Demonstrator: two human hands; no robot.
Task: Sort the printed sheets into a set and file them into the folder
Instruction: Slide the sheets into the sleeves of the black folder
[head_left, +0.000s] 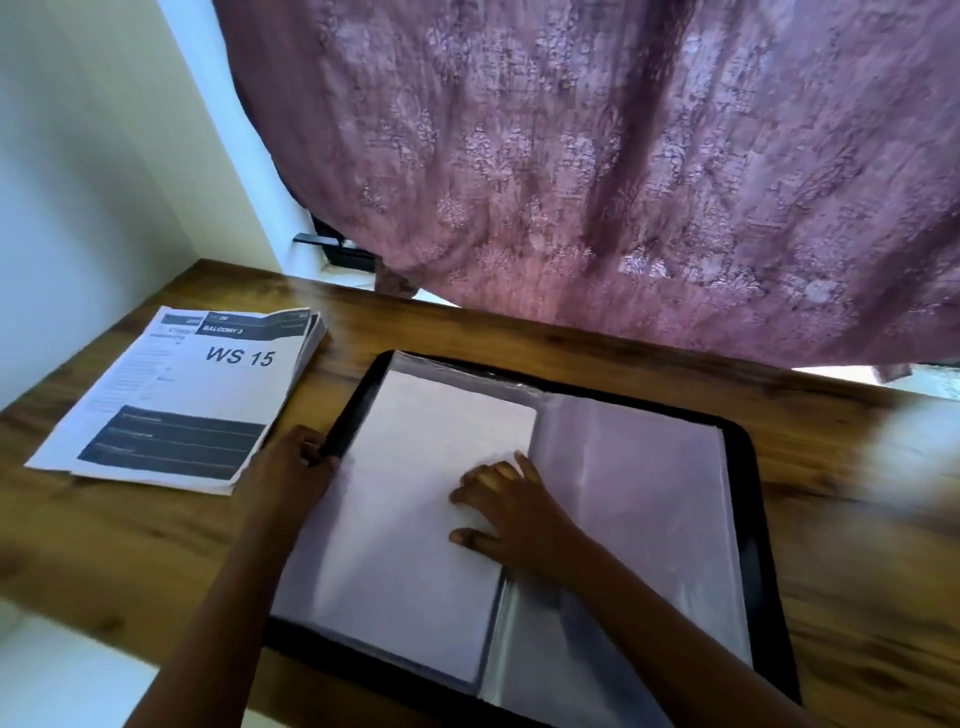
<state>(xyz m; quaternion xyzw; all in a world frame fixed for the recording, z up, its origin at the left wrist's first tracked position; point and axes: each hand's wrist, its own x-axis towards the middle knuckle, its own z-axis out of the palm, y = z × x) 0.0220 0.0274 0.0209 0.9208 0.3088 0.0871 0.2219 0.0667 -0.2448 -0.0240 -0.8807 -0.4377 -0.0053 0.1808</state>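
Note:
A black folder lies open on the wooden table, showing clear plastic sleeves. On its left half lies a white sheet, blank side up. My right hand presses flat on that sheet near the spine, fingers spread and straight. My left hand grips the folder's left edge, fingers curled round the black rim. A stack of printed sheets, the top one marked "WS 15", lies to the left of the folder.
The wooden table ends at a near edge at the lower left. A purple patterned curtain hangs over the table's far side. A white wall stands at the left.

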